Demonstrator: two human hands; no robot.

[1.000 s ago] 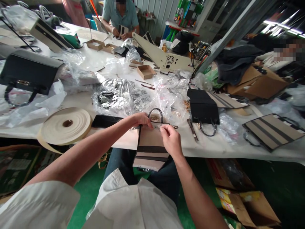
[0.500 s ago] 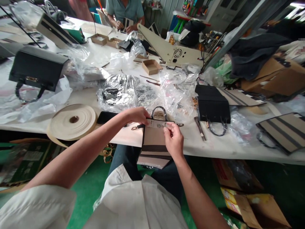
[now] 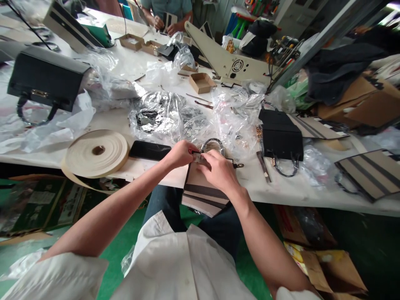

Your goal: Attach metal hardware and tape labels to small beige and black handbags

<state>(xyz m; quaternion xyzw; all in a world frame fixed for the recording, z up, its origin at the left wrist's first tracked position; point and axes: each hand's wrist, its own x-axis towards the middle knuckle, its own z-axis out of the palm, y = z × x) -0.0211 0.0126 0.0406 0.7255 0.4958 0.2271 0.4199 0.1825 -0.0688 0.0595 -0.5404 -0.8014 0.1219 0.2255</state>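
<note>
A part-made handbag (image 3: pixel 203 187), beige inside with dark bands and a black edge, hangs over the table's front edge above my lap. Its dark round handle (image 3: pixel 213 141) stands up at the top, and a strap with a gold-coloured buckle (image 3: pixel 238 166) sticks out at the right. My left hand (image 3: pixel 183 153) is closed on the bag's top edge, left of the handle. Close beside it, my right hand (image 3: pixel 218 168) pinches a small whitish, see-through strip (image 3: pixel 197 157) at that edge. My fingers hide part of the strip.
Left of the bag lie a black phone (image 3: pixel 149 150) and a roll of beige tape (image 3: pixel 97 154). Crumpled plastic bags (image 3: pixel 159 114) spread behind. At right are a dark flat tool (image 3: pixel 263 166) and a black handbag (image 3: pixel 281 135). A co-worker (image 3: pixel 170 12) sits across the table.
My right hand has moved left along the bag's top edge, up to my left hand, and now covers much of the strip. The view has shifted slightly.
</note>
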